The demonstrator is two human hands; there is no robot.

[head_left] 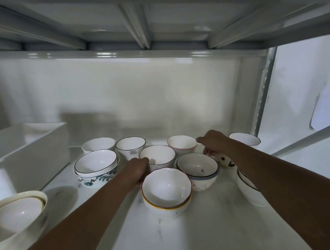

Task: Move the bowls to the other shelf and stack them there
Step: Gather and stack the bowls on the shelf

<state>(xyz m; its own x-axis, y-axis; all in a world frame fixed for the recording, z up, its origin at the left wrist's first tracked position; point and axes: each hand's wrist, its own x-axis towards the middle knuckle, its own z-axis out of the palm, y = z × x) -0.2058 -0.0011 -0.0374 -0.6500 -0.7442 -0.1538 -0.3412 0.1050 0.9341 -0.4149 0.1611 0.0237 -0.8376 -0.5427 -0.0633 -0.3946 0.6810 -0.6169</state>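
Bowls crowd both hands, grips unclear, white bin standing left.

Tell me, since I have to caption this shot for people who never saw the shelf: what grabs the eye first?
Two bare forearms reach in from the bottom, the left hand at the plain white bowl in the middle and the right hand over a spotted bowl. Around them a crowd of white bowls covers the shelf, some already nested, like the leaf-patterned pair at left. A white box stands at far left.
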